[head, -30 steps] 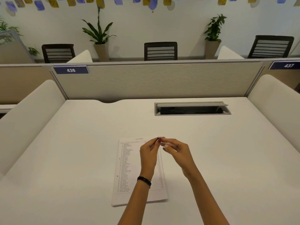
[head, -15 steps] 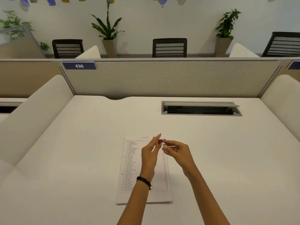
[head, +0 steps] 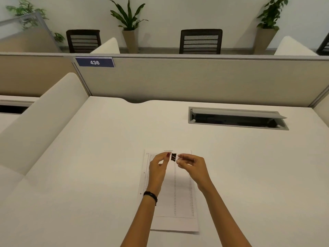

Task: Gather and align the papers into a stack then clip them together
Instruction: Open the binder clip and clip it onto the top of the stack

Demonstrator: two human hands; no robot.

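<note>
A stack of printed papers (head: 179,198) lies flat on the white desk (head: 89,175), long side running away from me. Above its far end I hold a small black binder clip (head: 173,157) in the air. My right hand (head: 193,167) pinches the clip's wire handles between thumb and fingers. My left hand (head: 159,167) is beside the clip on its left, thumb and fingertips curled close to its black body; whether they touch it I cannot tell. Both forearms cover part of the papers.
An open cable tray (head: 237,118) is set into the desk at the far right. A grey partition (head: 195,81) with a blue 436 label (head: 94,62) closes the back. Cushioned white dividers (head: 44,113) flank the desk. Chairs and plants stand beyond.
The clip has turned so its black body now shows between my hands. My left fingers have curled in beside it. The camera has shifted left and tilted down.
</note>
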